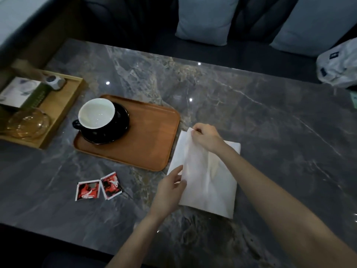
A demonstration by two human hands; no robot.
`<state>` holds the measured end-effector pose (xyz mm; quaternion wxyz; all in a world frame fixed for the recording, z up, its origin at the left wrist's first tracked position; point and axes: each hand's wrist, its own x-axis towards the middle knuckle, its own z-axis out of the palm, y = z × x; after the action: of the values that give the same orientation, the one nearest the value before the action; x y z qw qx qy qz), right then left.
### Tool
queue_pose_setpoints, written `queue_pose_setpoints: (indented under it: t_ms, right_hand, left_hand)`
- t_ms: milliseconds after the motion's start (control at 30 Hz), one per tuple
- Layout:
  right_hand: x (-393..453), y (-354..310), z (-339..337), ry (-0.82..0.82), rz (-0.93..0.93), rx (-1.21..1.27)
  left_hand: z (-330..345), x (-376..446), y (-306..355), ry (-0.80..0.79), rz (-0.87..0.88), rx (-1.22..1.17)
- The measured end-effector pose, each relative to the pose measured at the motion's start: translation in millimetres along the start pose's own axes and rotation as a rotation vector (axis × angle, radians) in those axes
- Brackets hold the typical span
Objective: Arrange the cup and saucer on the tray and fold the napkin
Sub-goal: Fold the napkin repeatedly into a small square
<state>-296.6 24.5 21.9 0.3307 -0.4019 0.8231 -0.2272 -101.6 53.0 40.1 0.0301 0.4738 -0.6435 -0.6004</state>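
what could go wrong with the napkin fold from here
The napkin is thin and held only at its left edge, by the right hand at the far corner and the left hand nearer; uneven pulls might skew the crease. Its far left corner lies close to the tray, so the flap may catch its rim.

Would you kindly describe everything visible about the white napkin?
The napkin is white, thin, soft paper or cloth, partly folded, lying flat on the grey marble table just right of the brown tray. The right hand pinches its far corner, lifting a flap; the left hand holds its near left edge. Faint creases run lengthwise.
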Motion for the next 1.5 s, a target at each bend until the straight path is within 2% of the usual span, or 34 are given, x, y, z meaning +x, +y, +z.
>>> queue_pose_setpoints:
  t_ms: [167,500,833,1033,1100,1200,1233,1333,1400,1500]
  right_hand:
    - [12,0,20,0.010,0.025,-0.082]
    - [26,1,38,0.103,-0.014,-0.229]
    - [27,1,47,0.168,-0.030,-0.307]
    - [28,3,51,0.213,-0.027,-0.284]
    - [27,4,51,0.246,-0.042,-0.255]
    - [15,7,53,0.392,-0.109,-0.225]
    - [7,9,56,0.474,-0.132,-0.166]
    - [-25,10,74,0.653,-0.100,0.096]
    - [-43,6,86,0.613,0.015,0.257]
    - [-55,-5,96,0.460,0.114,0.424]
  left_hand:
    - [-15,-2,-21,0.153,-0.071,0.173]
    - [-23,2,-46,0.297,-0.080,0.196]
    - [-24,13,-62,0.346,-0.033,0.414]
    - [-27,17,-60,0.330,-0.076,0.425]
    - [-28,18,-54,0.300,-0.081,0.501]
    - [-26,18,-42,0.253,0.032,0.825]
    - [-24,20,-38,0.254,0.126,0.885]
    - [-8,40,-34,0.222,0.540,0.842]
    - [4,65,-39,0.153,0.683,0.839]
    - [17,88,-40,0.088,0.653,1.001]
